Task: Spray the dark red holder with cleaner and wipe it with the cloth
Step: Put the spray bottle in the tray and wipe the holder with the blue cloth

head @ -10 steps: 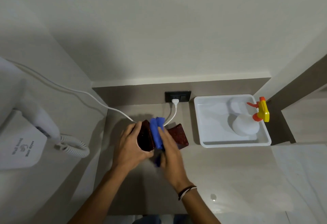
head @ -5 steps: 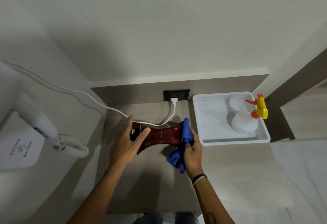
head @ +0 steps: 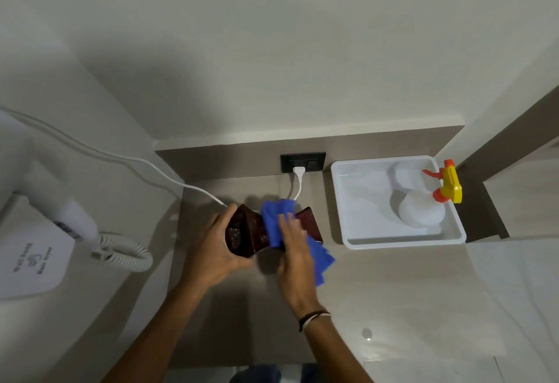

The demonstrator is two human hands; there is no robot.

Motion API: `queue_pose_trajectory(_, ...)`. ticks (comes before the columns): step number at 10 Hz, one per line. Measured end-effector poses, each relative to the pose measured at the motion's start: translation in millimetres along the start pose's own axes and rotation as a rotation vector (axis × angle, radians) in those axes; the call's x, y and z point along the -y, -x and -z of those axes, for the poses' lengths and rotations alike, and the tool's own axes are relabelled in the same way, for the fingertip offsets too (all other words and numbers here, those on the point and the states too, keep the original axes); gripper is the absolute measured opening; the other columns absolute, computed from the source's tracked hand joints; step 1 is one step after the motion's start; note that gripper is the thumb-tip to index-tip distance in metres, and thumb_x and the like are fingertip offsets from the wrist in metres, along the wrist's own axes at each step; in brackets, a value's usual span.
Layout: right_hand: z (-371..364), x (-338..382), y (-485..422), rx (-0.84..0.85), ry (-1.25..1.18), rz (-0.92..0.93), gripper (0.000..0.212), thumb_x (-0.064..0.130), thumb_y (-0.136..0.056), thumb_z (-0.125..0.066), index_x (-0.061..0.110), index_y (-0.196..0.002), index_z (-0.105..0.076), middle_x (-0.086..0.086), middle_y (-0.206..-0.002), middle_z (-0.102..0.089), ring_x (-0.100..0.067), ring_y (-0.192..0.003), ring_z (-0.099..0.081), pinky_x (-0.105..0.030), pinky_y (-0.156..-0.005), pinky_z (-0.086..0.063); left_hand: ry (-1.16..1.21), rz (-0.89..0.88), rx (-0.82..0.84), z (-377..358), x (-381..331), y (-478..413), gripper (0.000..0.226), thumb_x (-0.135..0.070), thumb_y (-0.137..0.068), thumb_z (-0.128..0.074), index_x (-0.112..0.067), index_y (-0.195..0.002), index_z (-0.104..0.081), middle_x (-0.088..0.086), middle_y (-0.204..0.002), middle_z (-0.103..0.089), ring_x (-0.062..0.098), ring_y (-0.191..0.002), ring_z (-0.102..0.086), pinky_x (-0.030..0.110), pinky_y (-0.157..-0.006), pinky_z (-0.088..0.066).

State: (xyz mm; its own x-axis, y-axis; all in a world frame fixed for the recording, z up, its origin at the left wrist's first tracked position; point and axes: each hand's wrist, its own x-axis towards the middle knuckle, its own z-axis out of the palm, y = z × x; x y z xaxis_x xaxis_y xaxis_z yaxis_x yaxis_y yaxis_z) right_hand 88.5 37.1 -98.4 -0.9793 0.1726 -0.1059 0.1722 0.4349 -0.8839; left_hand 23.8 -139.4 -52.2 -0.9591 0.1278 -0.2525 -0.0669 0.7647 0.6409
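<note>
Now, over a beige counter [head: 378,292], left hand [head: 211,249] grips the holder [head: 248,231]; right hand [head: 295,243] presses the cloth [head: 273,216] flat.

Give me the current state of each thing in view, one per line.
Dark red holder: gripped at its left end, cloth over the middle.
Blue cloth: pressed on the holder.
Left hand: gripping the holder.
Right hand: pressing the cloth.
Spray bottle: in the white tray.
Plug: in the socket.

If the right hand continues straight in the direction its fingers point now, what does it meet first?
The right hand points toward the back wall. Past the blue cloth and dark red holder already under it, it would probably meet the white cable, then the wall socket. Depth is uncertain.
</note>
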Motion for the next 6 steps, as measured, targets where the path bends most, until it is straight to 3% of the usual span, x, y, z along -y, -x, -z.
queue_pose_trajectory(1,-22,25,14,0.101,-0.083,0.243,0.071,0.017,-0.107,-0.042,0.03,-0.171,-0.015,-0.006,-0.18,-0.019,-0.023,-0.169,-0.015,-0.037,-0.138,-0.015,-0.002,0.008,-0.044,-6,-3,-5,0.103,-0.023,-0.048,-0.097,-0.017,-0.143,-0.058,0.002,-0.132,-0.065,0.027,-0.122,-0.066,0.032,-0.089,-0.052)
queue_pose_trajectory(2,-4,3,4,0.15,0.018,0.317,0.074,0.002,-0.106,-0.047,0.028,-0.171,-0.022,-0.002,-0.181,-0.017,-0.021,-0.169,-0.013,-0.037,-0.139,-0.015,0.003,0.005,-0.072,-4,-5,-3,0.103,-0.019,-0.049,-0.099,-0.016,-0.144,-0.058,-0.002,-0.127,-0.063,0.025,-0.117,-0.067,0.026,-0.085,-0.051)
queue_pose_trajectory(3,23,-32,-10,0.085,0.143,0.049,0.081,-0.018,-0.099,-0.052,0.016,-0.168,-0.026,-0.001,-0.179,-0.011,-0.024,-0.169,-0.007,-0.048,-0.137,-0.016,-0.009,-0.035,-0.042,1,-10,1,0.117,-0.026,-0.048,-0.097,-0.03,-0.154,-0.048,-0.007,-0.133,-0.055,0.017,-0.116,-0.061,0.034,-0.093,-0.056)
queue_pose_trajectory(4,20,-18,-14,0.039,-0.025,-0.105,0.061,-0.006,-0.109,-0.047,0.013,-0.165,-0.036,-0.003,-0.176,-0.025,-0.026,-0.167,-0.021,-0.041,-0.137,-0.024,-0.008,-0.04,-0.056,-1,-16,0,0.115,-0.029,-0.048,-0.095,-0.031,-0.153,-0.049,-0.012,-0.132,-0.053,0.01,-0.115,-0.056,0.026,-0.092,-0.048)
queue_pose_trajectory(5,-14,25,7,0.127,-0.208,0.089,0.048,0.032,-0.115,-0.047,0.024,-0.162,-0.045,-0.008,-0.163,-0.051,-0.029,-0.15,-0.051,-0.058,-0.13,-0.036,-0.043,-0.036,-0.021,-3,-19,-5,0.087,-0.038,-0.064,-0.087,-0.018,-0.144,-0.059,-0.002,-0.135,-0.061,0.016,-0.121,-0.061,0.028,-0.095,-0.048)
queue_pose_trajectory(6,-15,12,10,0.132,-0.102,0.259,0.073,0.007,-0.107,-0.062,0.032,-0.168,-0.03,-0.009,-0.178,-0.025,-0.031,-0.166,-0.025,-0.054,-0.135,-0.025,-0.029,-0.01,-0.019,0,-8,-3,0.086,-0.028,-0.068,-0.093,-0.015,-0.146,-0.057,-0.003,-0.135,-0.061,0.019,-0.124,-0.063,0.031,-0.098,-0.051)
